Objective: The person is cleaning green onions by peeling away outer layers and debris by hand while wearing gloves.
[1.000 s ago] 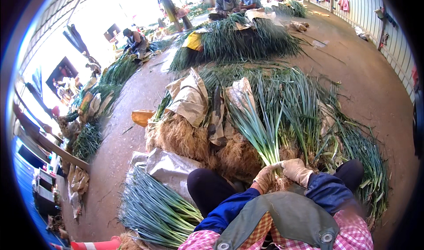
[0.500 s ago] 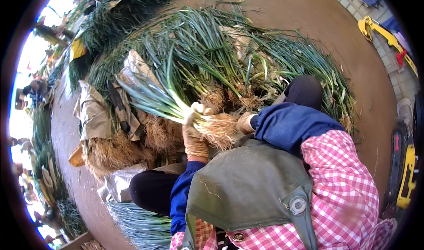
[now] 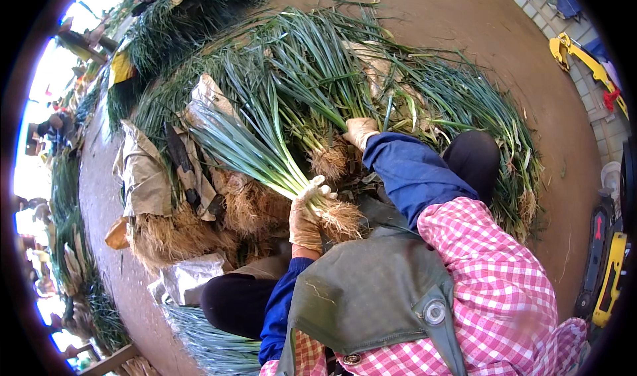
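My left hand (image 3: 306, 218), in a tan work glove, is closed round a bunch of green onions (image 3: 285, 167) just above its shaggy roots (image 3: 340, 218). The long leaves fan out to the upper left, over the other onions. Farther forward, my right hand (image 3: 361, 132), gloved likewise, is closed on the lower stalks of green onions in the big heap (image 3: 312, 64). Its fingertips are partly hidden by the leaves. Brown roots (image 3: 330, 161) hang just below that hand.
To the left, root bundles (image 3: 176, 233) stand beside brown paper sheets (image 3: 144, 177). More green onions (image 3: 212, 336) lie by my left knee. Another heap (image 3: 172, 37) is at the far left. Yellow-and-black equipment (image 3: 607, 270) stands at the right edge of the brown floor (image 3: 458, 11).
My right hand has moved forward from beside the held roots to the heap's stalks. My left hand, still holding its bunch, has come slightly right and nearer to me.
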